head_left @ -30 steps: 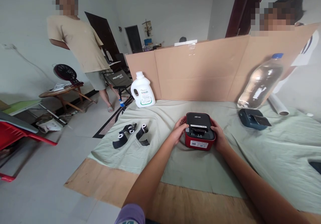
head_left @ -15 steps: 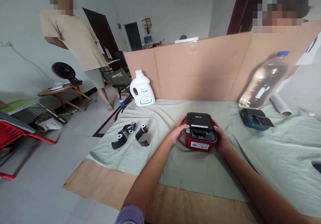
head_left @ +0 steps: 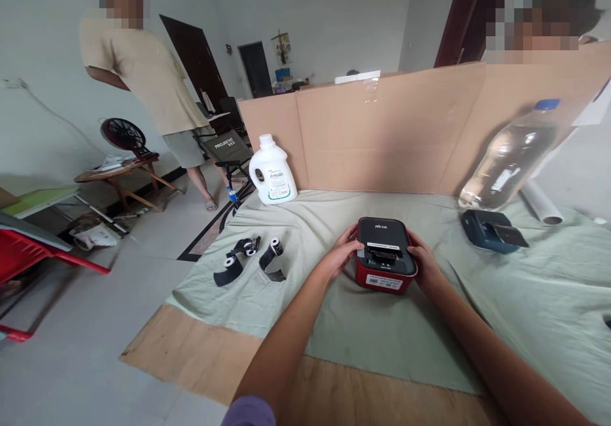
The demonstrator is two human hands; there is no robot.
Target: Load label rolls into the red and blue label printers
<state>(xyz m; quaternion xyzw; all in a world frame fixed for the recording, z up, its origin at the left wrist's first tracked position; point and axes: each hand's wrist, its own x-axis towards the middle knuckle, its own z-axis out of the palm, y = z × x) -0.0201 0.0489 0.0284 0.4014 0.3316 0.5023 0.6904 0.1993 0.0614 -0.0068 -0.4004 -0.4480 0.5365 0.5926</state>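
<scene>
"Red printer (head_left: 386,255): location and grip?"
"Between left fingers (head_left: 354,246) and right fingers (head_left: 421,256), each part-open and holding one side; apparently resting on cloth (head_left: 363,333) below them."
"Fault risk?"
"Uneven finger pressure could twist it; pushing could bunch the cloth beneath and tip it."

left grip (head_left: 340,257): cupped, turned inward | right grip (head_left: 426,263): cupped, mirroring it | forearms (head_left: 287,324): extended forward, converging

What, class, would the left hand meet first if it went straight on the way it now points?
The printer: the left hand angles in at its side and seems to touch it, so there looks to be no gap, though the exact contact is partly hidden.
</scene>
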